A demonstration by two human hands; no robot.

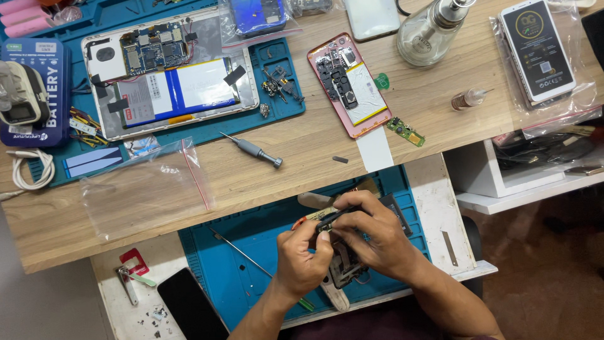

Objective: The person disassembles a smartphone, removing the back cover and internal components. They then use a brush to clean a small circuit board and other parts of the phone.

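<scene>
1. Both hands meet over the lower blue work mat, close together, thumbs nearly touching.
2. The right hand is clenched round a slim dark tool; its fingertips pinch the tool's upper end and the shaft passes under the curled fingers.
3. The tool's long axis runs on a slant, from upper right down to lower left, with the tip pointing toward the left thumb.
4. The left hand is curled too, thumb and forefinger pressed at the tool's tip; whether they grip the tip or a small part there, I cannot tell.
5. Directly beneath both sets of fingers lies an opened small device, dark with a pale frame, mostly hidden by the right palm. Its lower edge peeks out below the knuckles.
6. Just beyond the right fingertips, a brush lies with bristles toward the right.
7. Left of the left wrist a thin metal rod lies diagonally on the mat.
8. Well above the fingers, on the wooden bench: a grey screwdriver, an opened pink phone, and an opened tablet with its battery showing.
9. A black phone lies below and left of the left forearm.
</scene>
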